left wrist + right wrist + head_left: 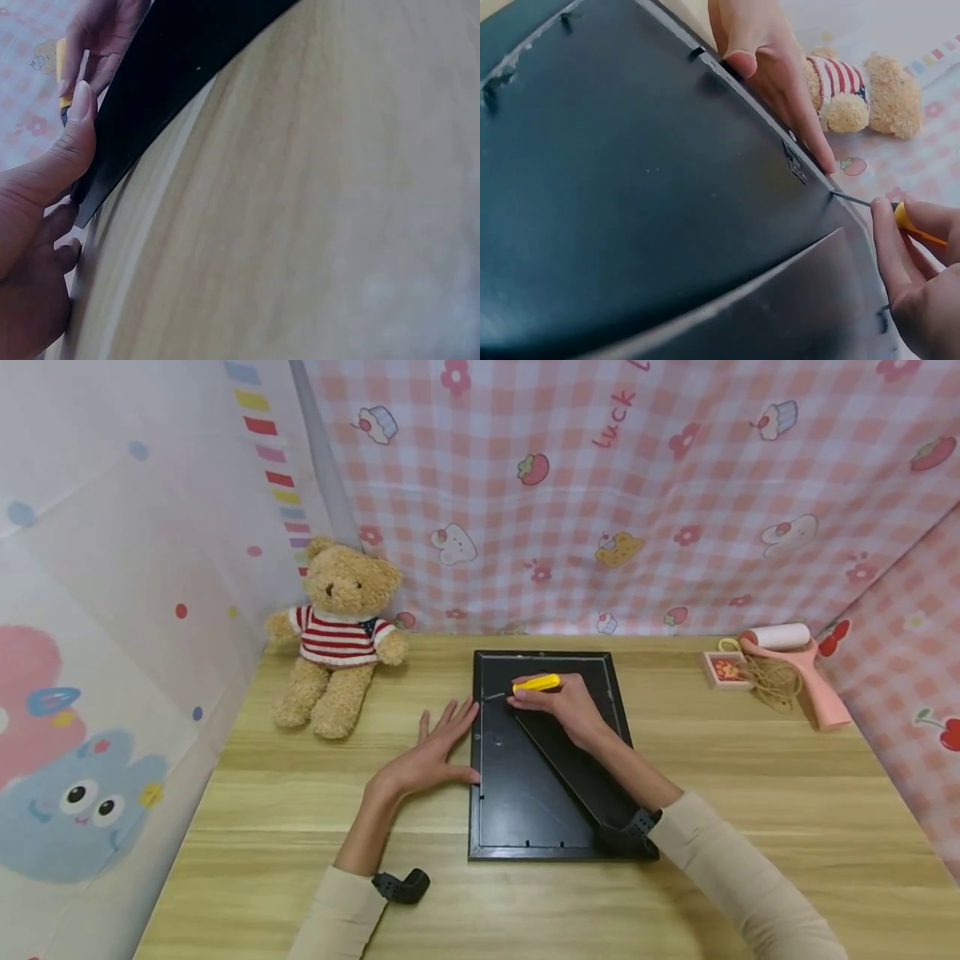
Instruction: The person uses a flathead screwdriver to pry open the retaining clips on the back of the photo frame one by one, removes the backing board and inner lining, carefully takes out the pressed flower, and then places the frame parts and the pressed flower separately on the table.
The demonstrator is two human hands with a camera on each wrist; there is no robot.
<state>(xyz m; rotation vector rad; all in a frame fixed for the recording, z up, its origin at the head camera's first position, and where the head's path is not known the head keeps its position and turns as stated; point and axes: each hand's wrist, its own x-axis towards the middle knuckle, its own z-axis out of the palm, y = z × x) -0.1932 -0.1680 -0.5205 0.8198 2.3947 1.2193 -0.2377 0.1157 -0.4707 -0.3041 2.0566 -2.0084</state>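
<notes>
Pink checked cloth point(562, 510) printed with cupcakes, strawberries and flowers hangs behind the scene, and a pale sheet point(150, 568) with cartoon figures hangs at the left. Before them stretches a wood-grain desk point(787, 777). A black frame point(510, 806) lies near the middle of the desk, its back facing up, with small tabs along its inner edges and a long, narrow flap point(573, 760) slanting across the panel from upper middle to lower right. A tan teddy bear point(337, 635) in a red-and-white striped sweater sits near the back left of the desk, apart from the frame. Two hands in beige sleeves work at the frame, a black band at each wrist. The left hand point(429, 762) is spread and unclenched, its thumb and fingertips touching the frame's left edge. The right hand point(562, 703) is above the panel, pinching a screwdriver. At the back right lie a pink tool point(813, 681), a white roll point(780, 637), loose twine point(778, 683) and a tiny box point(717, 681), bunched close together. The screwdriver point(538, 683) has a yellow handle and a thin shaft; its tip meets the frame's left inner edge, near the upper corner.
</notes>
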